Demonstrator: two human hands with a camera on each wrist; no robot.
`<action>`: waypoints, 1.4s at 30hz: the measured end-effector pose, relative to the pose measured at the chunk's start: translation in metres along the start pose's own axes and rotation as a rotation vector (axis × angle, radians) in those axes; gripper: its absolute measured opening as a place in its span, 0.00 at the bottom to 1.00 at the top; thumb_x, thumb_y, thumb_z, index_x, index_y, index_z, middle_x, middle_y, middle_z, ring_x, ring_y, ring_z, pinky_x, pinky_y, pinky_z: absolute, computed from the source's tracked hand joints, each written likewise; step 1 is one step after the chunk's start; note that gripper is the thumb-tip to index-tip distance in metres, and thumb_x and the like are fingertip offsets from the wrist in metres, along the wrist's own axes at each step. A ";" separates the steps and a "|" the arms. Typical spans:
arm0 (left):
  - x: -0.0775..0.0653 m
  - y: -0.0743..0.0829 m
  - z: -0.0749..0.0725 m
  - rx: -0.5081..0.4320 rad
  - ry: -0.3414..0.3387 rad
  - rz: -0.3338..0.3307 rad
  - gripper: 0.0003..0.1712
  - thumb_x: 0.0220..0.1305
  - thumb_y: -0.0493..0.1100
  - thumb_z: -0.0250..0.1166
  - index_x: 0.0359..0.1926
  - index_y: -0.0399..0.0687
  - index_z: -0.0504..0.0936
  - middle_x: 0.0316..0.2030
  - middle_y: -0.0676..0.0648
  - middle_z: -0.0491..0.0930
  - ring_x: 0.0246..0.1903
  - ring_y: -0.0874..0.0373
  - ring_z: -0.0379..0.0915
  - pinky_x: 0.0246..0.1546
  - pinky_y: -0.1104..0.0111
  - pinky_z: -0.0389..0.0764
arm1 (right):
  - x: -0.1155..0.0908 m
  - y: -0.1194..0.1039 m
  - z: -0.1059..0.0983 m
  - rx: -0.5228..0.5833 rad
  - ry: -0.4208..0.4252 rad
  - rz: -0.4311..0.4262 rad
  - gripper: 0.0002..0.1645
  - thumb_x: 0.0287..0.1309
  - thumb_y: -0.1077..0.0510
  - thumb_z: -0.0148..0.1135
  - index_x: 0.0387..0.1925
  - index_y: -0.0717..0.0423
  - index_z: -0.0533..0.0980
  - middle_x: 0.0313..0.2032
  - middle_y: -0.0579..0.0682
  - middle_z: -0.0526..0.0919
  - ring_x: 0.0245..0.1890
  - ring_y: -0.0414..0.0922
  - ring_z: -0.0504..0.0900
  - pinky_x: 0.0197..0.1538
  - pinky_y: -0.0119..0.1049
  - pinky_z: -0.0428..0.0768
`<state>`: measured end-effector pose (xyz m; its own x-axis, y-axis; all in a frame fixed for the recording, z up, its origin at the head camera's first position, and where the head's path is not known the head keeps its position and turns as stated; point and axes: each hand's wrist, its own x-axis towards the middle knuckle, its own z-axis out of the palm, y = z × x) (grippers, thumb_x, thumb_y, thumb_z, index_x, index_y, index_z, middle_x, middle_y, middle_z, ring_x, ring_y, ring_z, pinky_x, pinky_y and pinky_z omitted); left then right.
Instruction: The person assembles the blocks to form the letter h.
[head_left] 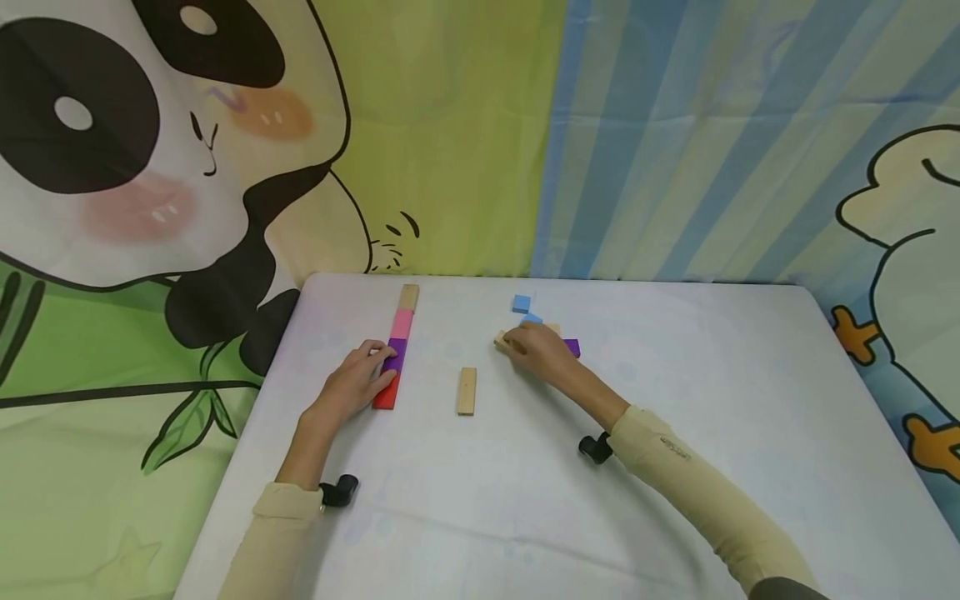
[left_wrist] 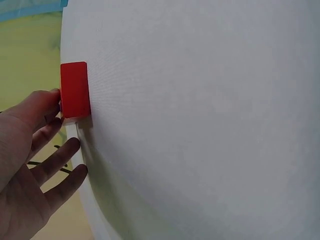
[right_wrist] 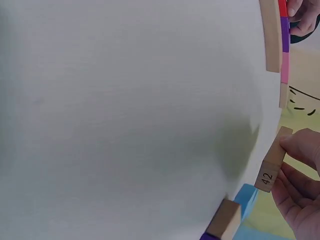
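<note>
My left hand point(head_left: 356, 383) rests at the left side of a row of flat blocks. Its fingertips touch the purple block point(head_left: 396, 357), and the thumb lies near where the purple meets the red block point(head_left: 385, 397). The left wrist view shows the red block's end point(left_wrist: 75, 90), with the other fingers spread loosely. Beyond the purple come a pink block point(head_left: 402, 323) and a plain wooden block point(head_left: 408, 298). My right hand point(head_left: 542, 354) pinches a wooden block point(right_wrist: 274, 160) marked 42 between thumb and fingers. Blue blocks point(head_left: 521, 304) lie just beyond that hand.
Between the hands a single wooden block point(head_left: 467, 392) lies lengthwise on the white table point(head_left: 480, 500). Partly behind my right hand are a purple block point(head_left: 573, 347) and another wooden block point(right_wrist: 225, 218). A printed curtain point(head_left: 450, 150) hangs behind the table's far edge.
</note>
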<state>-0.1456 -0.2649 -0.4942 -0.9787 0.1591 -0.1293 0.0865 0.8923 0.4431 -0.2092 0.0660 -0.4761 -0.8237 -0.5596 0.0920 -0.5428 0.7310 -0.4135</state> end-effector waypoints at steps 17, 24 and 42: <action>0.000 0.000 0.002 -0.001 -0.010 -0.014 0.26 0.68 0.48 0.61 0.65 0.48 0.72 0.63 0.44 0.66 0.62 0.46 0.64 0.59 0.49 0.75 | 0.014 -0.019 -0.001 -0.012 0.062 -0.088 0.15 0.59 0.65 0.62 0.49 0.59 0.80 0.40 0.56 0.83 0.43 0.50 0.81 0.44 0.38 0.82; 0.000 0.000 0.000 0.000 -0.009 -0.012 0.27 0.68 0.48 0.61 0.65 0.47 0.71 0.63 0.43 0.66 0.62 0.45 0.64 0.59 0.49 0.75 | 0.015 -0.017 0.000 -0.015 0.083 -0.118 0.21 0.60 0.65 0.62 0.56 0.60 0.77 0.39 0.58 0.81 0.39 0.50 0.78 0.38 0.37 0.79; 0.001 -0.001 0.001 -0.005 -0.027 -0.030 0.27 0.68 0.49 0.60 0.66 0.48 0.70 0.64 0.44 0.65 0.63 0.46 0.62 0.60 0.48 0.75 | 0.016 -0.018 -0.002 0.001 0.025 -0.044 0.27 0.61 0.61 0.60 0.63 0.52 0.71 0.47 0.56 0.76 0.24 0.42 0.72 0.20 0.29 0.68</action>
<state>-0.1464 -0.2655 -0.4957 -0.9755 0.1441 -0.1665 0.0565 0.8946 0.4432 -0.2126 0.0444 -0.4652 -0.8027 -0.5815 0.1323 -0.5786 0.7055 -0.4093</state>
